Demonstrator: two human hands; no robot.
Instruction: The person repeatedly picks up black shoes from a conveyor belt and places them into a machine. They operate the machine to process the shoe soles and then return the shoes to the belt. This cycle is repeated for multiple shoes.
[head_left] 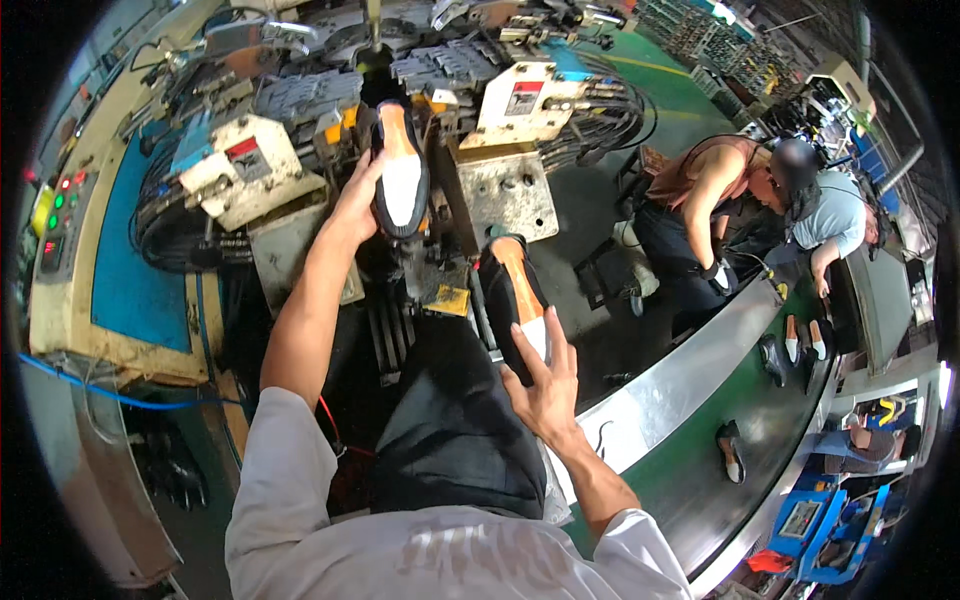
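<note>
My left hand [357,200] grips the side of a black shoe [402,180], which is bottom up between the jaws of a machine [380,75]. Its underside is white over the lower part and tan toward the far end. A second black shoe [512,285], with the same white and tan underside, lies to the right and nearer to me. My right hand [545,390] holds it by its near end, the fingers over the white part and the thumb at the left edge. Part of that end is hidden under the fingers.
Metal plates [508,200] and thick hoses flank the machine; a button panel [65,225] stands at left. To the right runs a green conveyor [680,500] with a metal edge, carrying several shoes [732,452]. Two people [700,190] work beyond it, bent over.
</note>
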